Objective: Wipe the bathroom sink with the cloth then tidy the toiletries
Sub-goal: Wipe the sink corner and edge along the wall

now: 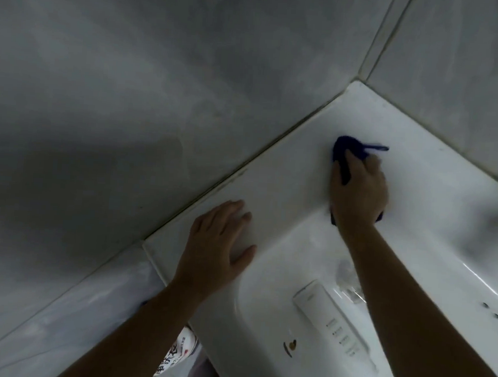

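Grey tiled walls [131, 93] are meeting in a corner at the upper right, seen from the head camera looking down in dim light. Fitting into that corner is a white glazed ceramic bathroom sink [265, 291].

The right hand [358, 192] is reaching across the basin to the flat back ledge near the corner. Its fingers are curling round a bunched dark blue cloth [343, 147] and pressing it down onto the ledge. Part of the cloth is poking out beyond the fingertips and at the wrist.

The left hand [218, 244] is lying flat, fingers straight and slightly spread, palm down on the sink's left rim beside the wall, holding nothing.

A long white plastic tube with small grey print [330, 318] is lying inside the basin, under the right forearm. Just beside its upper end something clear and crinkled [349, 285] is showing, too blurred to identify. A white container with red and black lettering [178, 350] is sitting below the sink's left edge, partly hidden by the left forearm.
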Demonstrator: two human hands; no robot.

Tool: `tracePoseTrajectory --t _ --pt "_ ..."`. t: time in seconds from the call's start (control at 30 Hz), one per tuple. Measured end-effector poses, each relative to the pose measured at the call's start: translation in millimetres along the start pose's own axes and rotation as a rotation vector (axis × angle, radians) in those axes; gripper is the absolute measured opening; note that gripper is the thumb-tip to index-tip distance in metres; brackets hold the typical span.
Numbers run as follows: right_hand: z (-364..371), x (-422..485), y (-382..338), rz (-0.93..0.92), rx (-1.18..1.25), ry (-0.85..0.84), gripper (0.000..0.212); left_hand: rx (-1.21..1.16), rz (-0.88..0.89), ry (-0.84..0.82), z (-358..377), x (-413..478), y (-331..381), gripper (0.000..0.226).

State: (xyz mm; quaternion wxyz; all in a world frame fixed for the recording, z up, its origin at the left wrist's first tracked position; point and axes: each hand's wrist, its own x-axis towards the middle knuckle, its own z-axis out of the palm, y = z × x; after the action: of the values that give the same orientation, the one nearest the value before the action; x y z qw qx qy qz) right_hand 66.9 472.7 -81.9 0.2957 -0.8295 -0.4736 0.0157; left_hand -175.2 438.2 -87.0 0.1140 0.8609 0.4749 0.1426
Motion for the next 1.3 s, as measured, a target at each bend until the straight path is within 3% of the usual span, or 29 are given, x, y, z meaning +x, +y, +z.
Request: tracePoseTrajectory --t 0.1,0.17,0.2,0.23,0.3,0.37,0.5,0.57,0.67,0.8,0.9,0.97,1.07,1.23,1.3 --pt "2.2 -74.6 -23.2 -0.374 0.171 -0.066 0.030 0.023 -0.015 -0.024 -1.1 -1.4 0.4 0.053" --pt "-2.6 -60.8 -9.8 -0.640 0.147 -0.134 0.030 0.016 -0.009 -0.013 -0.4 -0.8 0.3 0.054" --pt "-5.5 -39.1 -2.2 -0.661 0.086 -0.129 0.031 -0.002 -0.011 -0.003 -0.4 -0.9 0.5 0.053" --pt "-7.1 -15.1 4.9 -0.570 0.017 -0.093 0.033 -0.018 -0.017 0.003 -1.0 -1.4 1.0 0.053" --pt "-7.4 18.7 11.0 -0.204 -0.090 -0.036 0.035 -0.035 -0.027 0.004 -2.6 -2.3 1.7 0.052" --pt "-3.1 9.3 -4.3 -0.029 -0.088 -0.050 0.037 -0.082 -0.023 -0.010 -4.7 -1.9 2.4 0.053" --pt "-7.0 -63.8 -46.6 -0.226 0.100 -0.221 0.034 -0.353 -0.107 0.068 -24.3 -10.7 -3.9 0.051" --pt "-14.1 -104.9 -59.5 -0.340 0.161 -0.339 0.032 -0.319 -0.133 0.142 -41.7 -32.2 -17.0 0.045" --pt "-36.1 -178.9 -78.2 -0.464 0.218 -0.602 0.035 -0.241 -0.121 0.128 -59.0 -75.0 -39.4 0.043" --pt "-33.4 -227.6 -93.2 -0.494 0.164 -0.494 0.036 -0.268 -0.121 0.024 -66.4 -106.3 -50.5 0.046" --pt "-4.0 -197.4 -131.2 -0.383 0.053 -0.360 0.036 -0.274 -0.118 0.045 -72.9 -119.2 -52.0 0.048" --pt "10.1 -192.8 -149.7 -0.301 -0.009 -0.358 0.037 -0.262 -0.099 0.087 -78.1 -128.2 -54.6 0.048" --pt "-14.2 -234.7 -130.9 -0.264 0.015 -0.341 0.039 -0.252 -0.071 0.108 -80.4 -140.6 -57.2 0.046" --pt "-54.6 -280.8 -94.6 0.159 -0.086 -0.177 0.028 -0.266 -0.009 0.013 -73.0 -149.6 -44.8 0.045" --pt "-32.8 -266.5 -119.1 0.126 -0.094 -0.165 0.032 -0.235 0.021 0.007 -69.9 -152.8 -42.0 0.045"
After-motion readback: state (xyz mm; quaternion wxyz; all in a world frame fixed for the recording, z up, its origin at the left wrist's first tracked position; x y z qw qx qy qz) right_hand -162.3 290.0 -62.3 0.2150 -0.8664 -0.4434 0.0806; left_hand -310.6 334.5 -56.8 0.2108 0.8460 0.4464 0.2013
